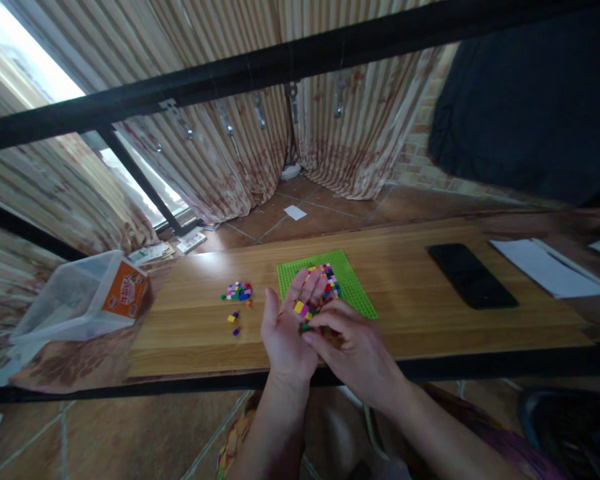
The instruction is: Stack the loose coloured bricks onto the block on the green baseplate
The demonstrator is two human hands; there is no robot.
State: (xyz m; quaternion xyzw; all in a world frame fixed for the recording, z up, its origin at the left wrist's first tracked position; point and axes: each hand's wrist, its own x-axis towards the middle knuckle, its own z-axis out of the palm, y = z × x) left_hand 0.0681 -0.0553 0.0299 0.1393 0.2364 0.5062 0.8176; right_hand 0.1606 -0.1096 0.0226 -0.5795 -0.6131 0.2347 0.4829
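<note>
Just below the frame's center, an open left hand [291, 337] cradles toy bricks [301, 308] beside a green board [359, 293] as the right hand [357, 345] bunches its fingertips at a green brick [305, 327], grip unclear; cupping the palm should prevent spills.

long brown wooden tabletop [180, 340], striped tan cloth curtains [230, 40] past its far edge, brown tile floor [130, 433] below, bright glass window [33, 57] beyond its far left corner
</note>
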